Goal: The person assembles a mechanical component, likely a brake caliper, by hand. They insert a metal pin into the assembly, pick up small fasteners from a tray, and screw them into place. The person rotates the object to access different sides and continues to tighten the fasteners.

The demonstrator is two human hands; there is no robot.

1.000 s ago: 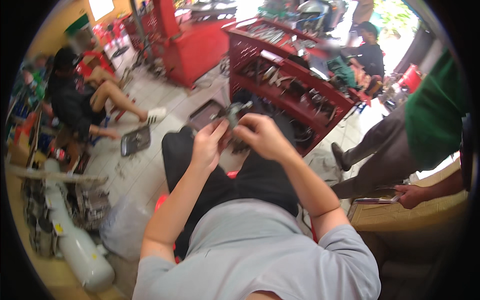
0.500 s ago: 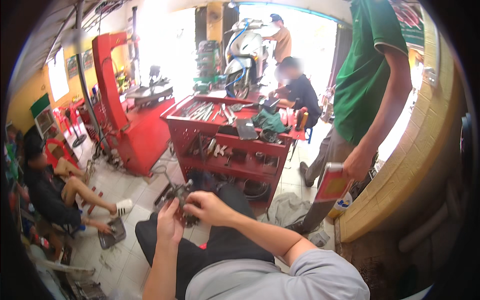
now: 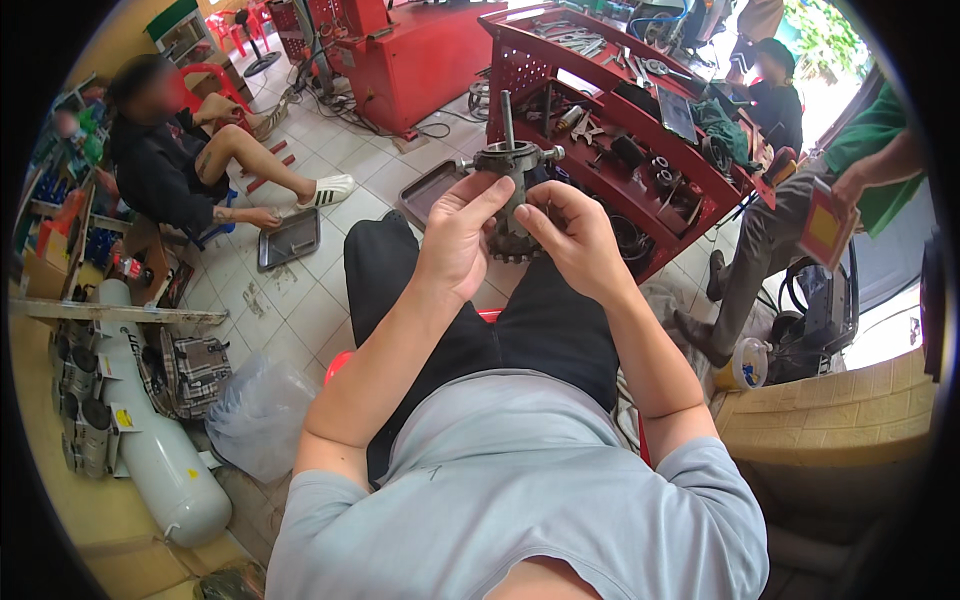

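Both my hands hold a dark metal engine part in front of my lap. The engine part [image 3: 520, 160] has a round ring at its top, fittings sticking out at the sides and a toothed lower rim. A thin metal rod [image 3: 507, 120] stands up from its top; whether it is fixed there I cannot tell. My left hand [image 3: 460, 225] grips the left side, thumb pressed on the front. On the right side, my right hand [image 3: 572, 240] pinches the part with thumb and curled fingers. My palms and fingers hide much of its middle.
Beyond it stands a red tool cart [image 3: 600, 165] with wrenches and parts. One dark tray [image 3: 412, 205] lies behind my left hand; another tray [image 3: 268, 252] is near a seated person [image 3: 165, 165]. At right stands a person in green [image 3: 885, 135] holding a red-and-yellow booklet [image 3: 822, 225].
My view has tilted down and turned left. My right hand has come from above the part to its right side, and the part is now seen more upright between both hands.
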